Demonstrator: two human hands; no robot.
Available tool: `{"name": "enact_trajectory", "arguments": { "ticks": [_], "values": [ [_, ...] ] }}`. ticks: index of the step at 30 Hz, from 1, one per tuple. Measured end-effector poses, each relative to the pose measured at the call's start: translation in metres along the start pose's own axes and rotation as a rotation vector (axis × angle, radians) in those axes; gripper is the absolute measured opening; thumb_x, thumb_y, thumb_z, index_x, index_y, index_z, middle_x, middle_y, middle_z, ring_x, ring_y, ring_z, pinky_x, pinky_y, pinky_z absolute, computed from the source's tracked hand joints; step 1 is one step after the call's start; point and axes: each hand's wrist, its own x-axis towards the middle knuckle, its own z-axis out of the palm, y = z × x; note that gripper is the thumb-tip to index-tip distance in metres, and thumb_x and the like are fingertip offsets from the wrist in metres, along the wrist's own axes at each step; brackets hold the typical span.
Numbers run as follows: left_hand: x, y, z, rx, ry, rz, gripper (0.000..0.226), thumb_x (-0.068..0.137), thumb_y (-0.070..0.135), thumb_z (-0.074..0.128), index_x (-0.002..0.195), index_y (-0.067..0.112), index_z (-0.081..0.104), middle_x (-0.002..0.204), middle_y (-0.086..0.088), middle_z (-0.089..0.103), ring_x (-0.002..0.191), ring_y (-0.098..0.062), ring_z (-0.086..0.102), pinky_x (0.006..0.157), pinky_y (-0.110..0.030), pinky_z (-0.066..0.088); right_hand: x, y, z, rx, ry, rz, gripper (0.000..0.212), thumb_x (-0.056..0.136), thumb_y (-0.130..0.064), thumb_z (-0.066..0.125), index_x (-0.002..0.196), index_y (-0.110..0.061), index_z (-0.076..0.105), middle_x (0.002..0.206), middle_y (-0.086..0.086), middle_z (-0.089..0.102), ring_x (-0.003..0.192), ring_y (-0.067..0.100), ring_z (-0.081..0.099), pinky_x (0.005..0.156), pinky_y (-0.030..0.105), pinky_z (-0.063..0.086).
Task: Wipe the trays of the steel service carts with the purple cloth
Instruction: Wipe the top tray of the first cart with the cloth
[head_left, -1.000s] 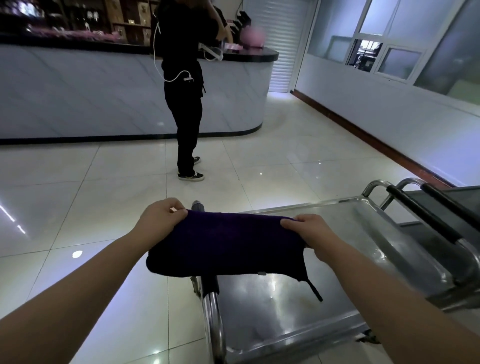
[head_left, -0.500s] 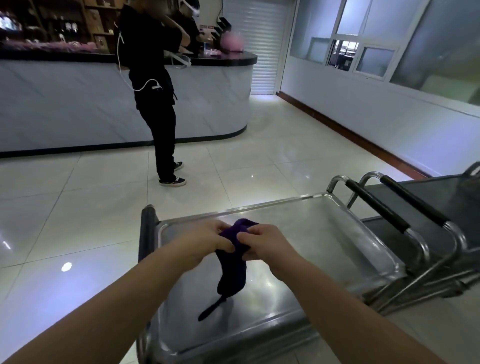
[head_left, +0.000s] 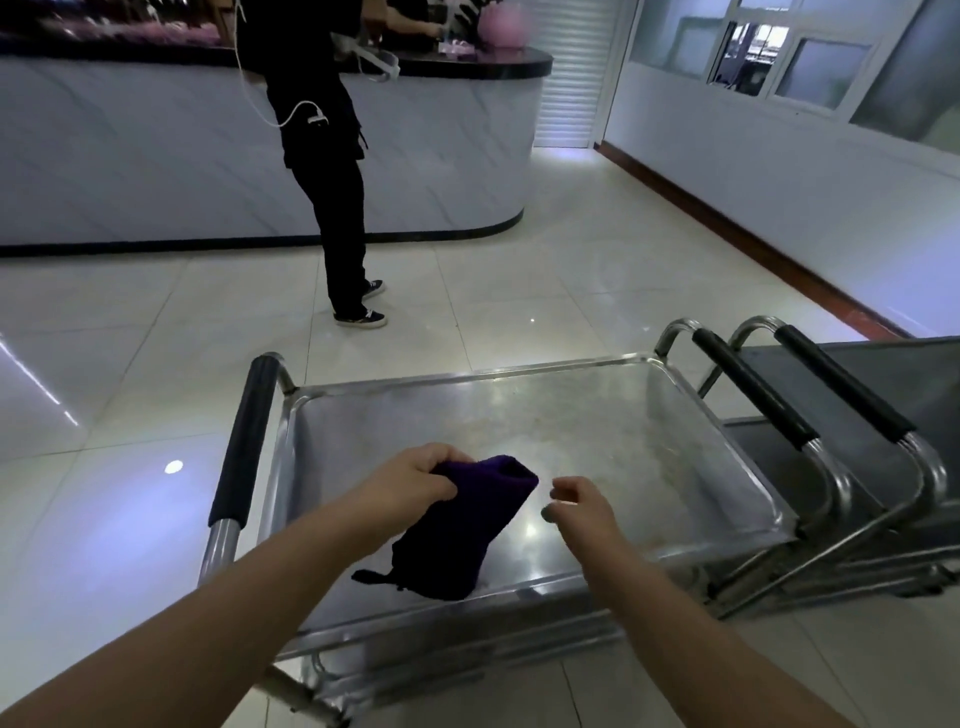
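A folded purple cloth (head_left: 467, 530) hangs from my left hand (head_left: 410, 483), which grips its top edge above the near part of the steel cart tray (head_left: 597, 431). My right hand (head_left: 576, 506) hovers just right of the cloth, fingers loosely curled and holding nothing. The tray is shiny with a raised rim, and its bare surface stretches behind and to the right of my hands. A black-padded handle (head_left: 241, 441) runs along the cart's left side.
A second steel cart (head_left: 883, 395) with black-padded handles stands against the first on the right. A person in black (head_left: 332, 171) stands on the tiled floor ahead, beside a curved marble counter (head_left: 156, 156). A white wall runs along the right.
The cloth went from stretched between both hands to folded. My right hand has let go of it and moved slightly right; my left hand alone now holds it.
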Motion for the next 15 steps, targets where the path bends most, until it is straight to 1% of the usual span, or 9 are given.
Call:
{"name": "enact_trajectory", "arguments": {
  "ticks": [2,3,5,6,8,9,11,13,15],
  "values": [
    [-0.004,-0.008,-0.001,-0.041,-0.021,-0.005,0.028,0.091,-0.001,0.048,0.107,0.016,0.062,0.098,-0.006,0.066,0.089,-0.019,0.064,0.069,-0.024,0.051,0.010,0.015,0.004,0.089,-0.123,0.056,0.052,0.084,0.011,0.049,0.132,-0.010,0.047,0.126,0.004,0.057,0.110,0.022,0.053,0.090,0.034,0.042],
    [-0.007,-0.012,-0.003,-0.079,-0.019,-0.011,0.029,0.090,-0.003,0.047,0.105,0.015,0.063,0.096,-0.006,0.066,0.088,-0.019,0.064,0.070,-0.025,0.050,0.014,0.020,0.008,0.142,-0.194,0.056,0.056,0.082,0.016,0.046,0.131,-0.010,0.050,0.123,0.005,0.060,0.109,0.021,0.054,0.091,0.033,0.043],
    [-0.014,-0.024,-0.007,-0.169,0.004,-0.034,0.031,0.089,-0.007,0.045,0.104,0.012,0.065,0.094,-0.007,0.066,0.089,-0.020,0.062,0.075,-0.028,0.050,0.017,0.024,0.017,0.186,-0.301,0.037,0.049,0.080,0.019,0.048,0.116,-0.012,0.061,0.106,0.003,0.069,0.102,0.019,0.059,0.091,0.032,0.044],
    [-0.018,-0.032,-0.009,-0.204,0.037,-0.058,0.032,0.089,-0.008,0.045,0.105,0.012,0.065,0.094,-0.008,0.066,0.090,-0.021,0.062,0.077,-0.029,0.051,0.019,0.026,0.022,0.172,-0.333,0.034,0.043,0.082,0.016,0.052,0.110,-0.013,0.064,0.103,0.003,0.070,0.104,0.020,0.060,0.094,0.035,0.045],
    [-0.024,-0.058,-0.013,-0.232,0.144,-0.130,0.032,0.089,-0.008,0.046,0.104,0.012,0.065,0.097,-0.010,0.067,0.092,-0.023,0.063,0.081,-0.032,0.054,0.021,0.032,0.033,0.080,-0.382,0.021,0.031,0.086,0.007,0.058,0.110,-0.011,0.065,0.107,0.008,0.071,0.110,0.026,0.061,0.100,0.041,0.046],
    [-0.027,-0.076,-0.013,-0.207,0.213,-0.174,0.030,0.089,-0.008,0.047,0.102,0.013,0.064,0.098,-0.011,0.066,0.092,-0.022,0.064,0.081,-0.032,0.055,0.022,0.034,0.039,0.019,-0.396,0.013,0.027,0.088,0.002,0.059,0.112,-0.009,0.064,0.107,0.009,0.071,0.108,0.027,0.062,0.098,0.041,0.049],
    [-0.032,-0.114,-0.010,-0.039,0.314,-0.242,0.025,0.086,-0.005,0.053,0.096,0.016,0.062,0.095,-0.008,0.065,0.089,-0.020,0.064,0.080,-0.033,0.056,0.023,0.034,0.053,-0.103,-0.386,-0.004,0.017,0.091,-0.005,0.058,0.107,-0.007,0.063,0.101,0.009,0.070,0.098,0.025,0.065,0.086,0.038,0.054],
    [-0.037,-0.146,-0.001,0.166,0.291,-0.306,0.018,0.083,0.004,0.058,0.091,0.020,0.057,0.090,0.000,0.061,0.083,-0.011,0.060,0.074,-0.028,0.054,0.023,0.028,0.071,-0.290,-0.342,-0.101,0.009,0.092,-0.012,0.057,0.100,-0.010,0.060,0.095,0.004,0.066,0.089,0.021,0.064,0.075,0.031,0.053],
    [-0.039,-0.167,0.008,0.287,0.265,-0.338,0.015,0.083,0.011,0.058,0.090,0.023,0.051,0.089,0.006,0.057,0.080,-0.006,0.055,0.069,-0.021,0.049,0.024,0.018,0.091,-0.514,-0.290,-0.256,0.009,0.092,-0.019,0.058,0.100,-0.017,0.056,0.091,-0.006,0.060,0.084,0.014,0.059,0.065,0.023,0.046]
  ]
}}
